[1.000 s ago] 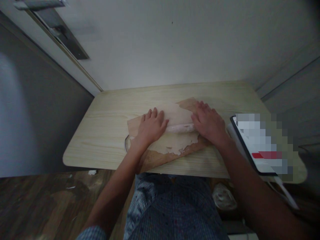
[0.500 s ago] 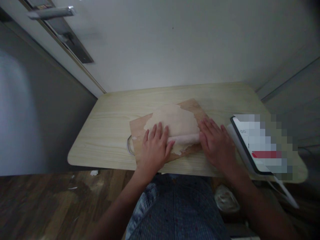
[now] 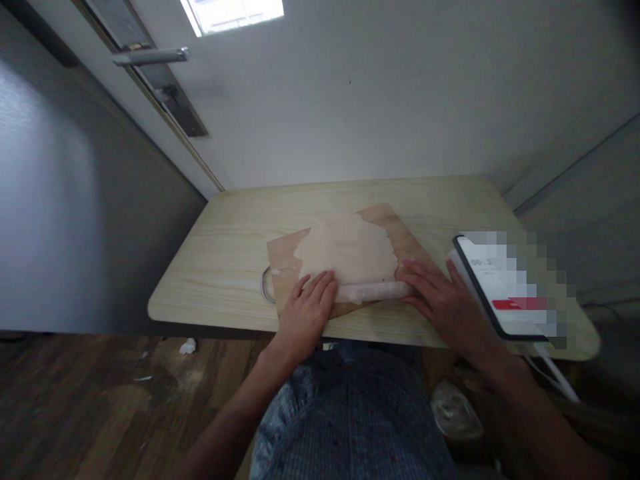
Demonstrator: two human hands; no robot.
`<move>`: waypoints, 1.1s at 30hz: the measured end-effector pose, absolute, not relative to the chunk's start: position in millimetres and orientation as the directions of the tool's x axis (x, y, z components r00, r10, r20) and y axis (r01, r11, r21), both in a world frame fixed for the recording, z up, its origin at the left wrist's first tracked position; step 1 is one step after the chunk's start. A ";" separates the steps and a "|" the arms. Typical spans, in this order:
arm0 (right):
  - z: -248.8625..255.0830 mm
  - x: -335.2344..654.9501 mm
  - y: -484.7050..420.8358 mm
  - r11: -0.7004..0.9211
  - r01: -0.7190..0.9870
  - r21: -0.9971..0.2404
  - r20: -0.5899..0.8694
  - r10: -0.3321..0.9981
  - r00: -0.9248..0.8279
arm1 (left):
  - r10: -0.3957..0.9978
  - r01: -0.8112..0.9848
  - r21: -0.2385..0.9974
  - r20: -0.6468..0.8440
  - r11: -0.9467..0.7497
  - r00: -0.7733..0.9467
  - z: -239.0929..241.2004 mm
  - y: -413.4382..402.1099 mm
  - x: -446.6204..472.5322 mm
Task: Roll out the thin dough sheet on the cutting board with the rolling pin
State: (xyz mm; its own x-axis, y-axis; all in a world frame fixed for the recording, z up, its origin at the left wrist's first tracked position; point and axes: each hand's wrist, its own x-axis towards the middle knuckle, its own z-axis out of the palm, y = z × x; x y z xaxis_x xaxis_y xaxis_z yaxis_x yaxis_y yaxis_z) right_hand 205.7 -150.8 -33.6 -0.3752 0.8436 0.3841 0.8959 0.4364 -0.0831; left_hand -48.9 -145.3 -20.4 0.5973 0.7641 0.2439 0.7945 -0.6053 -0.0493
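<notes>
A wide, thin sheet of pale dough [image 3: 350, 250] with a ragged edge lies on a wooden cutting board [image 3: 286, 252]. Across the near edge of the dough rests a pale, whitish rolling pin [image 3: 373, 292]. My left hand [image 3: 306, 312] is on the pin's left end, with its fingers curved over it and pointing forward. At the other end my right hand [image 3: 443, 300] holds the pin under its fingers and thumb. Both palms face down and hide the ends of the pin.
The board lies on a light wood table [image 3: 200, 267] against a white door with a metal handle [image 3: 153, 56]. Right of my right hand, a phone [image 3: 483, 267] with a lit screen leans on a white support. A metal loop [image 3: 267, 285] sticks out from the board's left side.
The rolling pin and both hands have moved toward me, to the dough's near edge. My left fingers, spread before, are closer together. The view has tilted up, showing a bright window.
</notes>
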 end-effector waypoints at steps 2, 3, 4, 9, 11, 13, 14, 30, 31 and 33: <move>-24.5 202.7 -141.0 0.454 0.889 -0.055 0.386 0.831 -0.400 | 0.769 0.795 -0.059 0.221 -0.604 0.600 -10.5 -133.5 -53.3; -19.5 199.3 -134.9 0.456 0.888 -0.053 0.391 0.828 -0.402 | 0.776 0.801 -0.060 0.212 -0.596 0.594 -5.0 -126.3 -55.8; -15.0 195.0 -128.2 0.458 0.887 -0.055 0.397 0.825 -0.401 | 0.784 0.806 -0.058 0.203 -0.588 0.587 0.2 -118.5 -58.6; -11.4 172.4 -103.3 0.473 0.879 -0.057 0.346 0.835 -0.427 | 0.812 0.816 -0.009 0.087 -0.578 0.577 9.1 -89.6 -74.3; -17.8 166.9 -102.8 0.471 0.880 -0.054 0.316 0.844 -0.433 | 0.830 0.830 0.020 0.046 -0.557 0.556 4.2 -89.1 -77.3; -24.2 163.2 -106.6 0.445 0.893 -0.066 0.317 0.858 -0.404 | 0.855 0.855 0.034 0.061 -0.517 0.515 -2.0 -93.6 -76.3; -26.4 161.7 -109.0 0.424 0.902 -0.075 0.323 0.867 -0.381 | 0.868 0.869 0.036 0.078 -0.494 0.490 -4.5 -96.3 -74.5; -13.0 148.7 -35.1 0.144 0.982 -0.122 0.142 0.982 -0.127 | 0.971 0.970 0.086 -0.054 -0.227 0.232 -2.8 -15.5 -45.7; -12.7 149.4 -29.2 0.131 0.983 -0.131 0.120 0.986 -0.115 | 0.976 0.974 0.096 -0.055 -0.206 0.212 -3.2 -9.9 -44.6; -12.7 150.9 -18.9 0.103 0.984 -0.145 0.081 0.992 -0.092 | 0.983 0.978 0.113 -0.044 -0.174 0.180 -4.1 -0.5 -42.9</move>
State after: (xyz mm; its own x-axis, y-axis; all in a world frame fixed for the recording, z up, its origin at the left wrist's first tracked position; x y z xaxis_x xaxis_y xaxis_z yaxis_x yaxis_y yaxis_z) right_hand 150.9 -18.9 -12.7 -0.0922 0.9924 0.0810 0.9840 0.1032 -0.1452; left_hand -42.9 -0.5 -4.1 0.1798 0.9827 -0.0441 0.9782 -0.1739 0.1131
